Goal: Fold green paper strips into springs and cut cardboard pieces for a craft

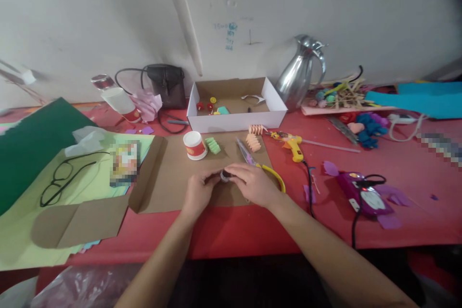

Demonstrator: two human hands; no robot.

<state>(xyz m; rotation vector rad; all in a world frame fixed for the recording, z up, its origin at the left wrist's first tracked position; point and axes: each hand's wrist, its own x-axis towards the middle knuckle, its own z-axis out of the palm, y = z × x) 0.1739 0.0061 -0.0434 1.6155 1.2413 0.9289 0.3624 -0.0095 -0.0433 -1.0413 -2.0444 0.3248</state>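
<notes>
Between the fingertips of both hands is a small round thing [225, 176], whitish at the rim and dark inside; its kind is too small to make out. My left hand [199, 192] pinches it from the left, and my right hand [255, 184] pinches it from the right and above. Below them lies a brown cardboard sheet [162, 187]. Scissors with yellow handles [277, 177] lie partly under my right hand. A red and white paper cup [195, 146], a green folded paper strip [212, 145] and peach folded paper strips [253, 142] sit just beyond.
Behind stands a white open box [236, 122] with small paper pieces. On the right are a yellow glue gun [296, 148], its black cord, a purple device [364, 195] and a steel jug [298, 74]. Glasses [57, 183] and coloured paper [21, 245] lie on the left.
</notes>
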